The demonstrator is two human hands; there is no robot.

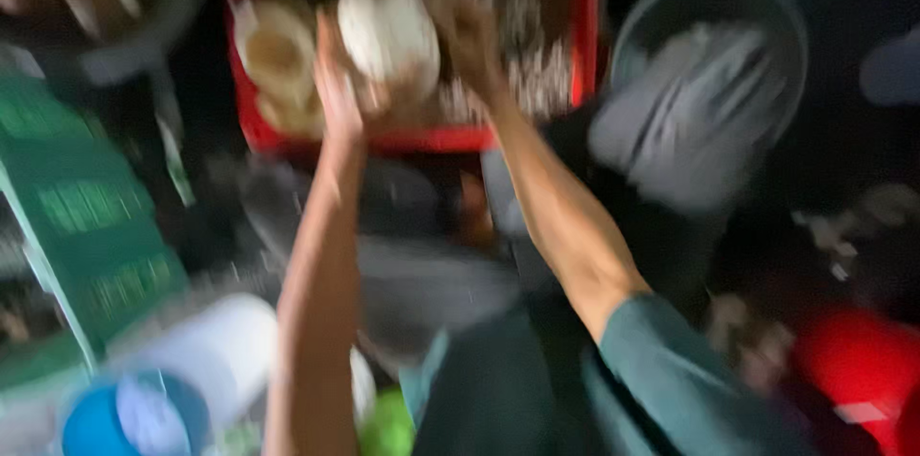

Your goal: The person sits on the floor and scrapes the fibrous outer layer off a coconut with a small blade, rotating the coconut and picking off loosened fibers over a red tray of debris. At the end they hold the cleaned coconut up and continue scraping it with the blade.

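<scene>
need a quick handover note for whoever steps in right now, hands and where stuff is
Left hand: raised at the left side of the pale round object, touching or gripping it; blur hides the fingers.
Right hand: on the object's right side, over the red crate.
Things: the pale round object is between both hands above the crate, which holds other pale pieces and a speckled mass.
Nearby: grey basin to the right, green crate to the left.
Done/left: object is up at the crate, not clearly set down.

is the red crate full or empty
Full. The red crate holds pale dishes; both hands, left and right, grip a white bowl above them.
</scene>
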